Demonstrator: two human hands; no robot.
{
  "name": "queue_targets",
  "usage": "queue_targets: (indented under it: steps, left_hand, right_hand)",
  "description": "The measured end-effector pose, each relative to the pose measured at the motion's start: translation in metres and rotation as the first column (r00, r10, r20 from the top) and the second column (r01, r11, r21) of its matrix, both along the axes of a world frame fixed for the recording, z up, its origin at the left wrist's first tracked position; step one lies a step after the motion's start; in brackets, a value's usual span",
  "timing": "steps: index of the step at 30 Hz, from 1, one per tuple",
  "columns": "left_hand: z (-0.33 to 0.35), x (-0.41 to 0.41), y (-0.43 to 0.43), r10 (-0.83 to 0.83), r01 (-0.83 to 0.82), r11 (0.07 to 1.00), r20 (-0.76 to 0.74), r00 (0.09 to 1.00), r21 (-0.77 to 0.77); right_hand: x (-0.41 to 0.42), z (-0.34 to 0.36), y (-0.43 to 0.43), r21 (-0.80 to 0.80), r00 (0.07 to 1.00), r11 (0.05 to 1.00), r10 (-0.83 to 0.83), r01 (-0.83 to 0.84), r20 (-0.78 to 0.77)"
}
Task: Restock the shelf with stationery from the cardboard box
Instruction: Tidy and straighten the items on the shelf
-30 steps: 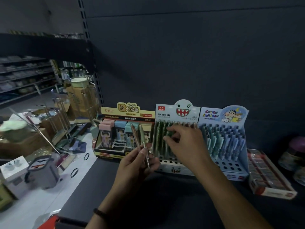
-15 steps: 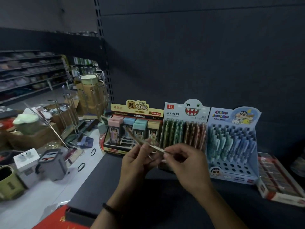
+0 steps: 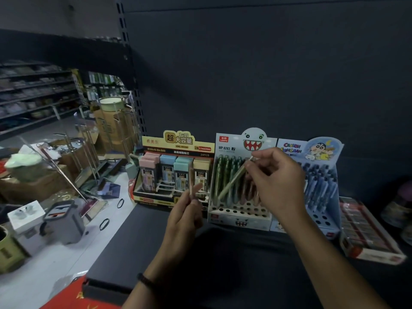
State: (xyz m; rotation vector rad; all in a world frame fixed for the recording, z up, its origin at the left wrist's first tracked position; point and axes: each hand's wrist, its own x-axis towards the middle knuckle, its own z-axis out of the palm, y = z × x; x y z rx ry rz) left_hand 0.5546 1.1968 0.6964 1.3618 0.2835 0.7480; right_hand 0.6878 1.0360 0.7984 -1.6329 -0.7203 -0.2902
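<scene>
Pinches in the curled fingers and thumb of the right hand the upper end of a slim pale-green plastic pen, slanted down to the left in front of the white monster-faced cardboard display box, close over its rows of standing pens. Holds upright in the closed fingertips of the left hand a second thin pen, too blurred for colour, before the yellow-topped carton of pastel lead cases on the dark grey metal shelf.
</scene>
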Motion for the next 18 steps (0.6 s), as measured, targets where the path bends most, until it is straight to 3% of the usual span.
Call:
queue_targets:
  steps: [4, 11, 18]
  left_hand:
    - [0.004, 0.001, 0.0, -0.076, 0.083, 0.99, 0.064, 0.995, -0.112]
    - [0.01, -0.007, -0.006, -0.149, 0.153, 0.987, 0.072, 0.986, -0.041]
    - [0.018, -0.01, -0.012, -0.041, 0.043, 0.992, 0.017, 0.999, -0.121]
  right_hand:
    - [0.002, 0.003, 0.007, -0.168, 0.989, 0.984, -0.043, 0.066, 0.14]
    - [0.001, -0.001, 0.024, -0.283, 0.984, 0.957, -0.014, 0.065, 0.178]
    - [-0.001, 0.003, 0.031, -0.34, 0.973, 0.938, 0.011, 0.07, 0.229]
